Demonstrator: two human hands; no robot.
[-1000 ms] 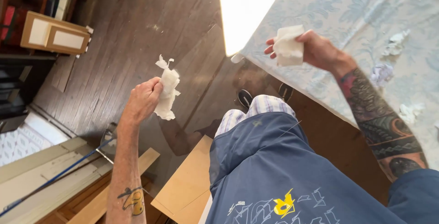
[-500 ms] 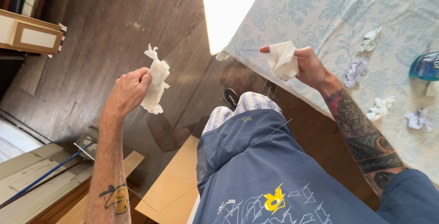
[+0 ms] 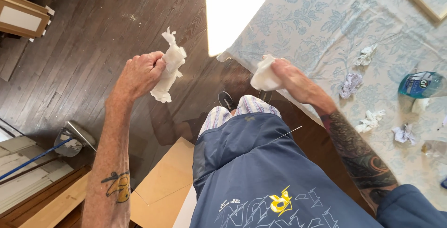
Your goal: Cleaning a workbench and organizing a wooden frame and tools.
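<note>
Over the dark floor, the left hand has its grip curled tight around a crumpled white tissue, while the right hand pinches a folded white tissue at the corner of the floral-clothed counter.

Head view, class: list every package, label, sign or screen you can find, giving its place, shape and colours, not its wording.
Bottle: lies on the patterned tablecloth at far right, clear plastic with a rounded blue label.
Shirt print: bottom centre, yellow emblem and pale outline lettering on navy cloth.
No signs or screens.
</note>
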